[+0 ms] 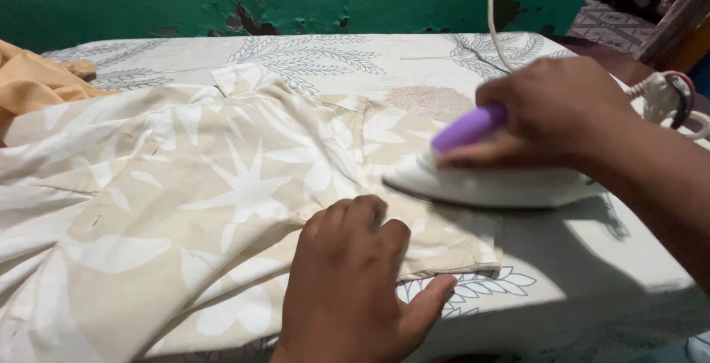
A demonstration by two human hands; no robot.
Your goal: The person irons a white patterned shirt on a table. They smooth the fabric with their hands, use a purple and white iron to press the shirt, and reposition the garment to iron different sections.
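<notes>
Head view: our right hand (551, 111) closed round purple handle of iron (488, 182), on shirt (207, 185); left hand (355, 281) flat, holding nothing, just beside soleplate. Risk: burnt fingers, scorched fabric if iron lingers.

Shirt (185, 193): beige w/ pale leaf & star print, spread mostly flat on the tabletop, some soft folds at left; collar area toward the far edge, a buttonhole strip runs along the near-left part. Its hem edge lies at right, near the tabletop's front. Iron (492, 182): white body, purple handle, sole down on the shirt's right part, tip pointing left, slightly blurred; cord goes up from its back end.
</notes>
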